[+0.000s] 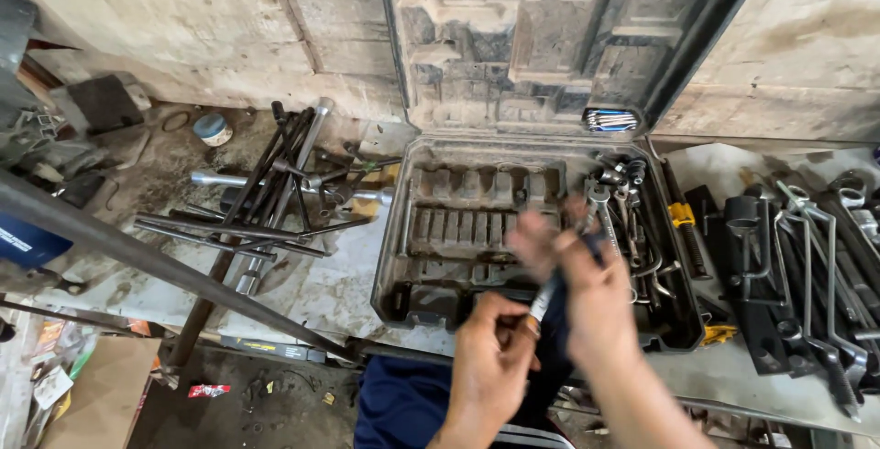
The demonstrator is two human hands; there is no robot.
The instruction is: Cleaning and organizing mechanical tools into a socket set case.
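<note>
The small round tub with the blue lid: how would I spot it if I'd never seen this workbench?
Start at the open tool case in the middle and look left, past the pile of long black tyre wrenches, toward the back wall. The small round tub sits there on the dirty bench top. Its blue lid is a rare spot of colour among grey and black metal.

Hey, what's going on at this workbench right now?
A person stands over an open grey tool case on a dusty bench. Both hands meet on a slim metal tool: the left hand pinches its lower end, the right hand, blurred, grips higher up. Wrenches lie to the right, long bars to the left.
</note>
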